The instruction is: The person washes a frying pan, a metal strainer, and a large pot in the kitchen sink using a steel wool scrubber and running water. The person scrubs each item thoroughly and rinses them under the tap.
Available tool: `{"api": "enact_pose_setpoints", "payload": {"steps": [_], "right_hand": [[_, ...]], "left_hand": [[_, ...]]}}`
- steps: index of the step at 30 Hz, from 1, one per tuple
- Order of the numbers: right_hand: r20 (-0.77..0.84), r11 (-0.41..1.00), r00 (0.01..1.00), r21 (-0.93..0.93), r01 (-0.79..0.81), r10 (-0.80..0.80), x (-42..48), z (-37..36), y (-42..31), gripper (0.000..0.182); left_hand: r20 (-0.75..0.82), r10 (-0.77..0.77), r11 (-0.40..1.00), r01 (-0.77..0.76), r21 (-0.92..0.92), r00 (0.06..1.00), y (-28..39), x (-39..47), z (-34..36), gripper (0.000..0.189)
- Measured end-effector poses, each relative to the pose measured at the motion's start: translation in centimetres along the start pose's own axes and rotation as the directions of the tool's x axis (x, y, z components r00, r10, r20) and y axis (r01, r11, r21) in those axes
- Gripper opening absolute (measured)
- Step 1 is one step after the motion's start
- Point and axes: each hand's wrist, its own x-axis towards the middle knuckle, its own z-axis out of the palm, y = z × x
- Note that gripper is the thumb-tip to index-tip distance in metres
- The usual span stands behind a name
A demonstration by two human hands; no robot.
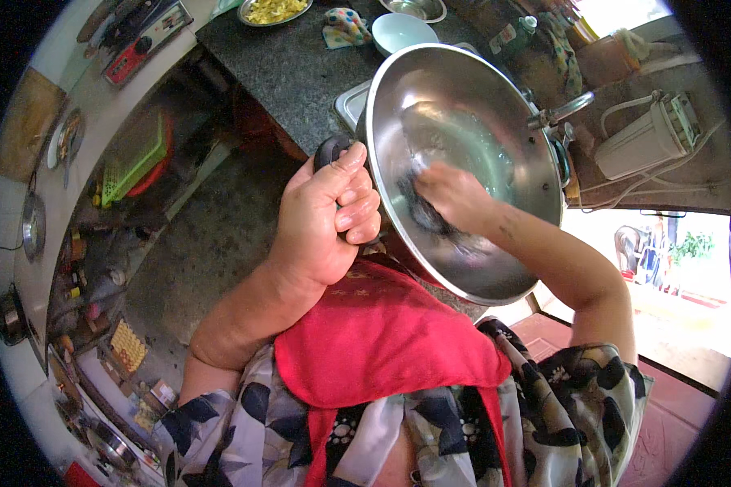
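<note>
A large stainless steel wok (463,128) is tilted up on its side before me, its wet inner face turned towards me. My left hand (335,207) is closed around its black handle (332,151) at the left of the rim. Inside the wok, my right hand (454,198) presses on the lower wall, its fingers curled over what looks like a dark grey scouring pad (423,210). Motion blurs that hand and the pad. A metal tap (563,112) reaches towards the wok's right rim. Opposite the handle sits a small dark loop grip (561,161).
Behind the wok, a dark stone counter (280,79) holds a plate of chopped yellow food (274,11), a dotted cloth (346,27), a pale bowl (402,31) and a metal bowl (417,8). A white water filter (646,134) with hoses stands at right. Baskets (135,161) sit at left.
</note>
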Motion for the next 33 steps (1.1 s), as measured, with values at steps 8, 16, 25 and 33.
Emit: {"api": "enact_pose_setpoints", "payload": {"steps": [8,16,25,33], "right_hand": [[0.238,0.998,0.971,0.059,-0.017,0.003,-3.9,-1.7,-1.1,0.015],[0.185,0.992,0.976,0.052,0.111,-0.119,-3.4,-2.3,-2.2,0.007],[0.186,1.0,0.982,-0.004,0.03,-0.029,-1.3,-0.8,-1.6,0.007],[0.129,0.992,0.992,-0.121,0.023,-0.007,-1.0,-0.8,-0.2,0.01]], "left_hand": [[0.028,-0.013,0.999,0.014,-0.032,1.0,0.2,0.3,-0.4,0.038],[-0.024,0.002,1.0,-0.003,-0.008,1.0,0.2,0.5,0.2,0.041],[0.097,0.002,0.999,0.003,-0.049,0.995,-0.3,0.3,-0.9,0.029],[0.014,0.018,0.999,-0.018,-0.027,1.0,-0.8,0.0,0.5,0.037]]}}
